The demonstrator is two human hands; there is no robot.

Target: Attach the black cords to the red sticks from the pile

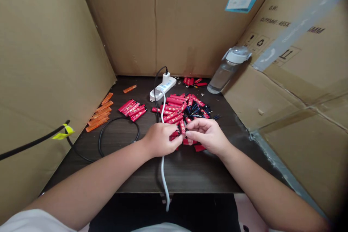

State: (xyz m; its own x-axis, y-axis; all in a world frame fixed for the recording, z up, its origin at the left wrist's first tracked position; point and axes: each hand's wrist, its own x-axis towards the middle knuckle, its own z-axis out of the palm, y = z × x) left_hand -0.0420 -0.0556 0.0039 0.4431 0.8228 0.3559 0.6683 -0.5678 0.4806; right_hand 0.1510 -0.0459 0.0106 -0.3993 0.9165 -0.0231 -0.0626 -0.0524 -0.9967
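Note:
My left hand (163, 138) is closed, thumb and fingers pinching what looks like a red lighter (182, 127) with pale printing. My right hand (208, 136) meets it from the other side, its thumb and forefinger brought together by the lighter's dark end. A small dark piece seems to sit at those fingertips, too small to name. Beneath and behind both hands lies a loose heap of red lighters (174, 110). Small black and blue parts (195, 110) with thin ends are mixed into the heap's right side.
A white power strip (163, 88) with a plug stands behind the heap; its white cable (163, 174) runs under my left wrist. Left lie a row of red lighters (132, 110), orange pieces (99, 117) and a black cable (100, 137). A water bottle (228, 70) leans against the right cardboard wall.

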